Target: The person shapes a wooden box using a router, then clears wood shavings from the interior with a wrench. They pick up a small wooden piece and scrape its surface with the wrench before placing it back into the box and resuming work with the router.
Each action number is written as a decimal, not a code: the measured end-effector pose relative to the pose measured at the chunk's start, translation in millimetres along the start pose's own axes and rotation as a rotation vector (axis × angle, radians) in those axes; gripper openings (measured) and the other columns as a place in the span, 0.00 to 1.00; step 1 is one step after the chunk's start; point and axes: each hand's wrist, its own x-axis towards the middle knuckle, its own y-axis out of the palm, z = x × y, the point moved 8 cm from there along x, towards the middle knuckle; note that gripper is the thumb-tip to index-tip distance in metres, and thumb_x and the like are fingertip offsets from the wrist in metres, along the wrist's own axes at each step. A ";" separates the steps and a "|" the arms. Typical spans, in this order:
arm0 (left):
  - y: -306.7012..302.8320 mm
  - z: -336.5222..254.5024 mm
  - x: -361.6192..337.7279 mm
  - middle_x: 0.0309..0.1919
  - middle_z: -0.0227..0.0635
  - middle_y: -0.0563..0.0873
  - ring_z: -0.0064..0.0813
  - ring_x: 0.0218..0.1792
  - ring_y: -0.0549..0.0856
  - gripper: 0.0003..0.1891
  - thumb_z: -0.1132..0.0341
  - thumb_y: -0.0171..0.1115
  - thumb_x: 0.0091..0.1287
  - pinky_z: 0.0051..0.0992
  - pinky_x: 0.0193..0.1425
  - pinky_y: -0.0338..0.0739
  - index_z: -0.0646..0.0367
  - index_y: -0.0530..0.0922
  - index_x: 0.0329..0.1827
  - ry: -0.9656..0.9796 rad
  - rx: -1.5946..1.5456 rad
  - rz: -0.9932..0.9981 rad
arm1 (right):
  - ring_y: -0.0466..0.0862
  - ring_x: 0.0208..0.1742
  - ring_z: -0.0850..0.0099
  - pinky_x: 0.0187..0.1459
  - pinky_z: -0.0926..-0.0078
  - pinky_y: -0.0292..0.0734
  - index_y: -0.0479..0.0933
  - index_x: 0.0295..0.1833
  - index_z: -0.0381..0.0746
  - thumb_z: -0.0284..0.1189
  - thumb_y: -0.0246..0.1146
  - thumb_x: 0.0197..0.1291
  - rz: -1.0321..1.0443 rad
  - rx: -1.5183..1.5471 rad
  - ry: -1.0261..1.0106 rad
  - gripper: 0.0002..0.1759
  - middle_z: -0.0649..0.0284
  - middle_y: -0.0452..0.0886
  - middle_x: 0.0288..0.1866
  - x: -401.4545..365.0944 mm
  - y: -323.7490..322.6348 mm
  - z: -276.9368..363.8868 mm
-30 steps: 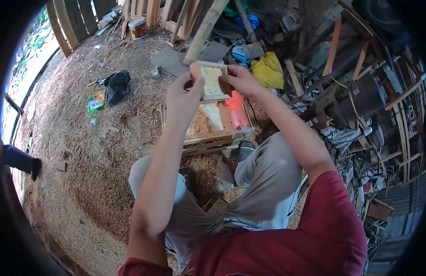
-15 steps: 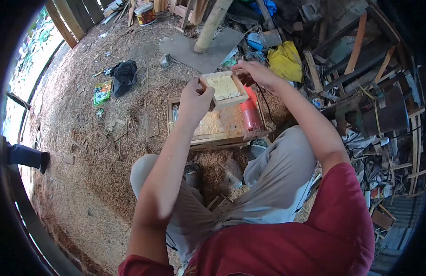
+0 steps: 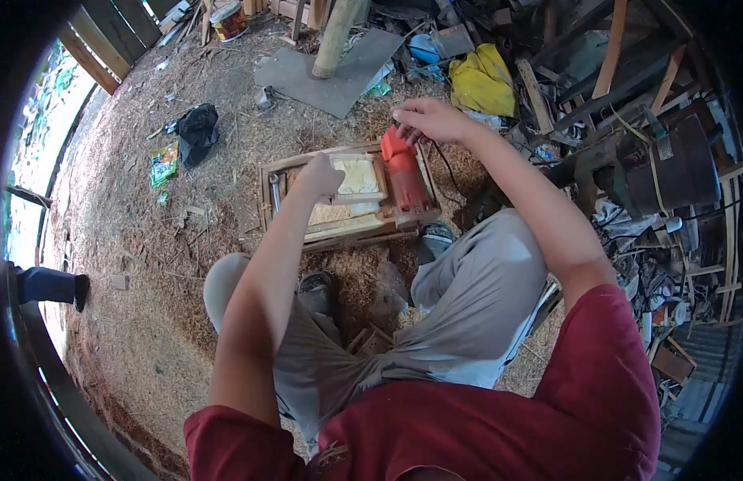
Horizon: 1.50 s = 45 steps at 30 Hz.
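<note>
My left hand [image 3: 317,178] is closed on the left side of a small wooden frame [image 3: 381,178] with a cream-coloured panel [image 3: 356,176]. The frame is low over a shallow wooden tray [image 3: 339,233] strewn with sawdust. Against the tray's right side leans a red power tool [image 3: 405,178], its flat base toward me. At the tool's far end my right hand [image 3: 432,122] has its fingers curled around the black cord [image 3: 445,160]. A metal wrench-like tool [image 3: 275,192] lies in the tray's left part.
Wood shavings cover the ground. Beyond the tray are a grey flat sheet [image 3: 339,80], a wooden post [image 3: 334,44] and a yellow cloth [image 3: 484,84]. A black plastic bag [image 3: 197,132] lies to the left. Scrap wood and a dark machine [image 3: 668,172] crowd the right. Another person's leg [image 3: 47,286] shows at far left.
The small wooden frame has gone down to the tray in my left hand. My right hand has left the frame's side and moved to the red power tool's cord end.
</note>
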 end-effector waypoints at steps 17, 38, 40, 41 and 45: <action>0.0 -11.2 44.9 0.52 0.54 0.90 0.53 0.55 0.89 0.15 0.73 0.58 0.64 0.46 0.59 0.83 0.64 0.88 0.50 0.205 0.888 0.192 | 0.89 0.37 0.69 0.40 0.68 0.84 0.76 0.71 0.39 0.50 0.62 0.73 0.181 -0.392 0.025 0.31 0.56 0.89 0.47 -41.7 8.8 -50.1; -78.1 -154.9 -211.4 0.68 0.49 0.82 0.48 0.70 0.79 0.26 0.61 0.62 0.71 0.40 0.77 0.71 0.53 0.77 0.72 0.436 0.512 -0.228 | 0.88 0.51 0.59 0.55 0.58 0.81 0.85 0.58 0.38 0.51 0.64 0.68 0.201 -0.786 0.013 0.28 0.52 0.89 0.53 -27.7 16.9 -50.7; -80.9 -174.4 -251.6 0.68 0.48 0.82 0.48 0.71 0.79 0.26 0.60 0.62 0.72 0.40 0.78 0.70 0.52 0.77 0.72 0.393 0.546 -0.192 | 0.88 0.48 0.58 0.53 0.57 0.81 0.87 0.53 0.37 0.50 0.64 0.67 0.189 -0.810 -0.042 0.26 0.52 0.90 0.49 -46.8 11.9 -35.8; -85.6 -182.9 -266.8 0.68 0.47 0.82 0.47 0.71 0.79 0.25 0.60 0.62 0.72 0.40 0.78 0.70 0.52 0.77 0.72 0.430 0.549 -0.202 | 0.88 0.48 0.58 0.52 0.57 0.82 0.87 0.52 0.36 0.49 0.64 0.67 0.148 -0.792 -0.048 0.26 0.51 0.90 0.48 -54.8 8.4 -30.0; -105.3 -204.1 -302.6 0.68 0.45 0.82 0.47 0.70 0.80 0.23 0.59 0.62 0.74 0.41 0.77 0.71 0.52 0.78 0.70 0.594 0.549 -0.326 | 0.89 0.46 0.59 0.50 0.58 0.83 0.87 0.50 0.34 0.48 0.64 0.65 0.013 -0.772 -0.029 0.26 0.49 0.90 0.46 -78.2 3.8 -9.2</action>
